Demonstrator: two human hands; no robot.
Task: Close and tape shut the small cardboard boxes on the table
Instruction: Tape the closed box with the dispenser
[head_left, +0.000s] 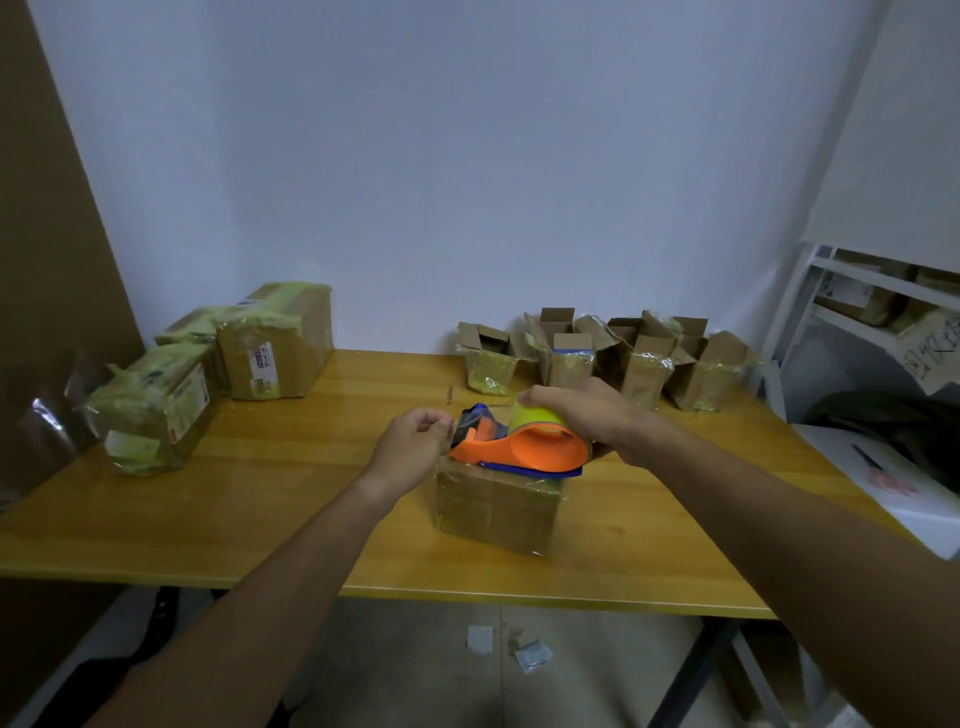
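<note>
On the floor under the table's near edge lie scraps of paper (530, 656). On the wooden table (260, 519), nearest the person, stands a closed small cardboard box (498, 506), wrapped in clear tape. An orange tape dispenser (519, 451) with a yellow-green roll rests on top of it. The right hand (592, 415) grips the roll end of the dispenser, fingers curled over it. The left hand (415, 441) pinches the tape end at the dispenser's front, fingers curled.

Further back, on the left, sit three taped parcels (275, 343) bearing white labels; the print is too small to read. At the back right stands a row of open boxes (597, 358), flaps up. Beyond the table's right end, a white shelf (852, 291) holds more parcels; a cardboard piece there carries handwriting (930, 353), not legible.
</note>
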